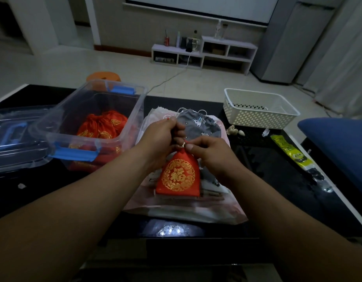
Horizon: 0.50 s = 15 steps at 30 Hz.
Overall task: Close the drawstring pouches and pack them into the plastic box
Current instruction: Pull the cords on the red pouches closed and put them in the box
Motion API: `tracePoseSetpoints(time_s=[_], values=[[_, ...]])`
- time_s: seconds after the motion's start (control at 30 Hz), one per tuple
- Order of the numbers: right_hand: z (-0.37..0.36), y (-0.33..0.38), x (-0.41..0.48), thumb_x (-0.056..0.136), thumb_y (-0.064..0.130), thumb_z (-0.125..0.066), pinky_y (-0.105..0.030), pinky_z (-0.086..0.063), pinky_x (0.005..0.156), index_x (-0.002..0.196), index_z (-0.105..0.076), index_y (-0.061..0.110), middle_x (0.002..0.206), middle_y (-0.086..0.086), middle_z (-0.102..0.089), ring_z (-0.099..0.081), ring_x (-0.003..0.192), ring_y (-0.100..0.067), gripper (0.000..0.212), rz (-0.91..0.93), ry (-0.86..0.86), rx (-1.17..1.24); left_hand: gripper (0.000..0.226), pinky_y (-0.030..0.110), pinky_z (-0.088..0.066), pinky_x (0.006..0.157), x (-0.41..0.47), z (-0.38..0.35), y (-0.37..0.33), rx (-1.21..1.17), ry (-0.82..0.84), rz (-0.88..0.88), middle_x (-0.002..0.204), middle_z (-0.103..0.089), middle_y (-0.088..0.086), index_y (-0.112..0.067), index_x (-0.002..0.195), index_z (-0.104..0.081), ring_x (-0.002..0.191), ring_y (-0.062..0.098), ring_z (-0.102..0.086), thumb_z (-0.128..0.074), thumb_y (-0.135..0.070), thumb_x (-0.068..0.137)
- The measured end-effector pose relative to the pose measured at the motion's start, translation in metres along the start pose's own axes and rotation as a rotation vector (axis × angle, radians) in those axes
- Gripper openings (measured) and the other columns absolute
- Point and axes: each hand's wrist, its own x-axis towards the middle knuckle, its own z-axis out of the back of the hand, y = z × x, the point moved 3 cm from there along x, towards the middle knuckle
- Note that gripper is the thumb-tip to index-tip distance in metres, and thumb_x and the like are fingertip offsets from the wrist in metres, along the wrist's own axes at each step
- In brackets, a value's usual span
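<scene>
A red drawstring pouch (pixel 179 176) with a gold emblem stands upright on a pile of pale pink pouches (pixel 188 208) at the table's middle. My left hand (pixel 162 135) and my right hand (pixel 208 148) pinch its red strings above the gathered neck. Behind my hands lies a grey patterned pouch (pixel 202 124) with a white cord. The clear plastic box (pixel 123 119) with blue latches stands at the left, holding several closed red pouches (pixel 103 126).
The box's clear lid (pixel 15 139) lies at the far left. A white perforated basket (pixel 259 110) stands at the back right, with small shells (pixel 235 131) and a yellow-green packet (pixel 290 152) near it. A blue cushion (pixel 338 147) is at the right edge. The table is dark glass.
</scene>
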Motion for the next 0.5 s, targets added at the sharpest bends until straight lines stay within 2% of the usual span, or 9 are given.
tracePoseSetpoints(time_s=[0.13,0.23,0.3,0.4,0.5], values=[[-0.002,-0.008,-0.001,0.096,0.012,-0.072,-0.034,-0.058,0.067,0.088,-0.076,0.012,0.083,-0.01,-0.076,-0.07,0.073,-0.019,0.009,-0.106,-0.05,0.174,0.027,0.024,-0.049,0.056,-0.001,0.009,0.014,-0.096,-0.286,0.023,0.083,-0.059,0.008,-0.01,0.092,-0.059,0.065,0.016,-0.058,-0.041,-0.023,0.108],[-0.004,-0.014,-0.001,0.091,0.007,-0.075,-0.048,-0.061,0.08,0.089,-0.077,0.006,0.09,-0.022,-0.077,-0.07,0.075,-0.028,0.003,-0.138,-0.108,0.219,0.023,0.027,-0.05,0.059,-0.005,0.013,0.019,-0.088,-0.398,-0.011,0.079,-0.055,0.007,-0.009,0.099,-0.057,0.07,0.019,-0.056,-0.04,-0.022,0.107],[-0.004,-0.017,0.001,0.089,0.006,-0.077,-0.045,-0.061,0.078,0.085,-0.076,0.007,0.084,-0.018,-0.077,-0.07,0.072,-0.026,0.004,-0.143,-0.139,0.196,0.027,0.03,-0.052,0.061,-0.008,0.01,0.016,-0.054,-0.351,-0.067,0.073,-0.058,0.007,-0.009,0.1,-0.056,0.069,0.022,-0.059,-0.037,-0.027,0.109],[-0.008,-0.02,0.001,0.085,0.008,-0.081,-0.04,-0.058,0.076,0.083,-0.076,0.007,0.08,-0.016,-0.076,-0.069,0.072,-0.025,0.006,-0.147,-0.127,0.178,0.031,0.036,-0.055,0.062,-0.014,-0.002,0.019,0.126,-0.193,-0.089,0.072,-0.07,0.01,-0.012,0.095,-0.054,0.065,0.028,-0.068,-0.036,-0.033,0.111],[-0.007,-0.027,0.001,0.085,0.011,-0.081,-0.042,-0.057,0.077,0.083,-0.077,0.004,0.078,-0.017,-0.076,-0.069,0.073,-0.027,0.008,-0.167,-0.13,0.172,0.033,0.041,-0.056,0.063,-0.018,-0.004,0.029,0.317,-0.124,-0.153,0.075,-0.067,0.013,-0.015,0.088,-0.053,0.064,0.031,-0.068,-0.036,-0.032,0.111]])
